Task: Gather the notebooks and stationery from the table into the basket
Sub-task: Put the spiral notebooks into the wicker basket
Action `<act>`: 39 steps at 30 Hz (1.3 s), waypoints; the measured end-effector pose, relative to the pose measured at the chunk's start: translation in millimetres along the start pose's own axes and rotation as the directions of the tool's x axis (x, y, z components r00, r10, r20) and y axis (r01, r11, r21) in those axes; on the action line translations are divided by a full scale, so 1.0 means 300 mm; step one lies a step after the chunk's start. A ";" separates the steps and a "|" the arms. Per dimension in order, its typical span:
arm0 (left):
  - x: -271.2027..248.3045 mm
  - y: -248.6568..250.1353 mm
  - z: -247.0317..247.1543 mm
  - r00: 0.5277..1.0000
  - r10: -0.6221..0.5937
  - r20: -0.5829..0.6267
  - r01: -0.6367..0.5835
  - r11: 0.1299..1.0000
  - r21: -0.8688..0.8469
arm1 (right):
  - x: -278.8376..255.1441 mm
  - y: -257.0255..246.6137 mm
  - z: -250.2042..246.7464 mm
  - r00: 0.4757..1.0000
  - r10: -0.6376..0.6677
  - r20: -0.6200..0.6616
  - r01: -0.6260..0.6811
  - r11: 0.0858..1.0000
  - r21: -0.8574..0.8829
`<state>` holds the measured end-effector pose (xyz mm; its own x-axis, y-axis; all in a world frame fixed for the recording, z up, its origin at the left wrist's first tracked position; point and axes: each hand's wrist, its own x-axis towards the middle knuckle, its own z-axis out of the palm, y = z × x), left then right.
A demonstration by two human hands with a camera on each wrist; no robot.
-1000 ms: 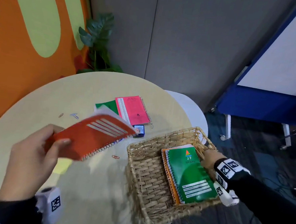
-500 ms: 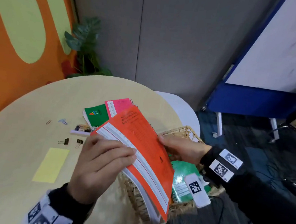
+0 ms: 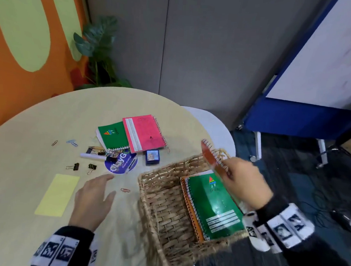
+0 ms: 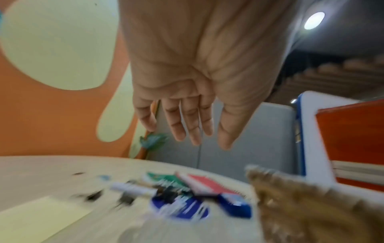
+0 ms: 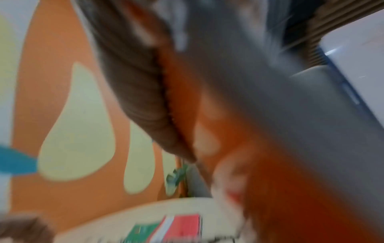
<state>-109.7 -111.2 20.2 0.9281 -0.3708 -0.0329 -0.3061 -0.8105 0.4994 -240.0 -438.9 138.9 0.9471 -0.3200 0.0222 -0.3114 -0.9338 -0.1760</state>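
A wicker basket point(image 3: 161, 210) sits at the table's right edge with a green notebook point(image 3: 215, 206) lying on an orange one inside. My right hand point(image 3: 243, 183) grips an orange-red spiral notebook point(image 3: 212, 158) edge-on above the basket's far right side; it fills the blurred right wrist view point(image 5: 280, 189). My left hand point(image 3: 95, 198) hovers open over the table, fingers straight and empty point(image 4: 187, 128). A pink notebook point(image 3: 143, 132) and a second green notebook point(image 3: 113, 133) lie on the table beyond it.
On the round table point(image 3: 23, 163) lie a yellow sticky pad point(image 3: 58, 194), binder clips point(image 3: 74, 166), paper clips point(image 3: 125, 190), a white marker point(image 3: 92, 156), a round blue sticker point(image 3: 120, 163) and a small blue box point(image 3: 152, 157). A plant point(image 3: 99, 50) stands behind; a blue-framed board point(image 3: 319, 80) at right.
The left hand has let go of the orange-red notebook and dropped over the table. The right hand alone now carries the notebook, turned on edge, to the basket's right side.
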 end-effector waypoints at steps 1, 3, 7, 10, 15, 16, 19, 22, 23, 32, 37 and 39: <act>0.007 -0.045 0.015 0.996 -0.088 0.025 0.087 0.996 0.025 | -0.006 -0.031 0.048 0.998 0.021 0.059 -0.016 0.997 -0.079; 0.024 -0.137 0.045 0.969 -0.240 0.060 0.238 0.970 0.036 | -0.009 -0.065 0.162 0.977 0.086 0.195 -0.045 0.978 -0.202; 0.047 -0.271 0.072 0.911 -0.407 0.064 0.405 0.913 0.046 | -0.003 -0.096 0.352 0.903 0.195 0.382 -0.059 0.939 -0.340; 0.058 -0.351 0.057 0.880 -0.475 0.021 0.475 0.880 0.028 | 0.027 -0.093 0.415 0.845 0.187 0.502 -0.026 0.950 -0.310; 0.111 -0.414 -0.005 0.802 -0.597 -0.015 0.597 0.802 0.000 | 0.049 -0.066 0.454 0.778 0.137 0.613 0.023 0.969 -0.245; 0.125 -0.421 -0.017 0.787 -0.617 -0.005 0.617 0.787 0.009 | 0.051 -0.069 0.446 0.757 0.126 0.641 0.046 0.969 -0.244; 0.181 -0.434 -0.037 0.787 -0.615 0.046 0.615 0.788 0.016 | 0.082 -0.084 0.386 0.661 0.114 0.742 0.147 0.950 -0.277; 0.250 -0.417 -0.035 0.843 -0.531 0.085 0.537 0.841 -0.071 | 0.189 -0.127 0.264 0.670 0.079 0.738 0.146 0.961 -0.235; 0.277 -0.399 -0.034 0.865 -0.494 0.083 0.501 0.859 -0.107 | 0.246 -0.148 0.229 0.716 0.051 0.696 0.127 0.971 -0.202; 0.581 -0.172 0.046 0.977 -0.202 0.073 0.208 0.974 -0.088 | 0.854 -0.420 0.349 0.873 0.061 0.484 -0.122 0.988 0.095; 0.692 -0.125 0.119 0.947 -0.152 0.282 0.073 0.959 0.272 | 0.983 -0.456 0.493 0.765 0.266 0.587 -0.288 0.956 -0.057; 0.723 -0.128 0.138 0.921 -0.174 0.347 0.037 0.929 0.367 | 1.002 -0.439 0.540 0.745 0.292 0.600 -0.334 0.942 -0.044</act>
<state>94.6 -179.4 -42.0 0.8350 -0.3579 -0.4179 -0.3276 -0.9336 0.1448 98.2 -386.2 9.2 0.6611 -0.4152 -0.6250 -0.6127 -0.7795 -0.1302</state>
